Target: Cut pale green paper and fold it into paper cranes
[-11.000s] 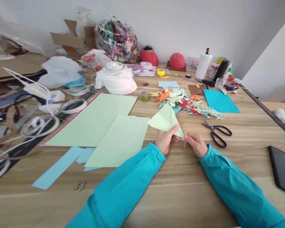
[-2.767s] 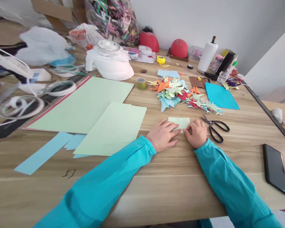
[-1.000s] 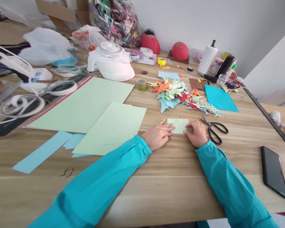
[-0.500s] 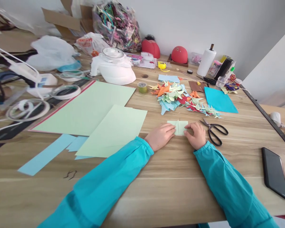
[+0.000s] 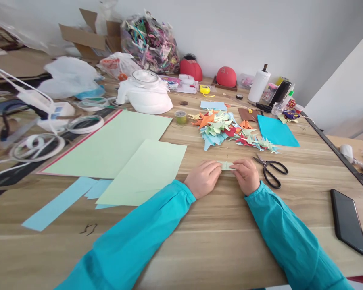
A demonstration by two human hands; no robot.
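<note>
A small piece of pale green paper (image 5: 226, 166) with a crease down its middle lies between my hands, now a narrow folded strip. My left hand (image 5: 204, 178) pinches its left end, fingers closed together. At the right end, my right hand (image 5: 245, 174) grips the paper between thumb and fingers. Just right of that hand lie black-handled scissors (image 5: 272, 170), blades toward the paper. Beyond the hands is a heap of folded paper cranes (image 5: 218, 127) in green, blue, orange and red.
Large pale green sheets (image 5: 148, 173) lie on the left, with light blue strips (image 5: 59, 203) under and beside them. A phone (image 5: 349, 221) rests at the right. Behind are a blue sheet (image 5: 277, 129), a thread spool (image 5: 180, 117) and a white bundle (image 5: 145, 96).
The green paper went from an open square lying flat to a narrow strip, its near and far edges brought together. Both hands stay at its ends, fingers now closed on it.
</note>
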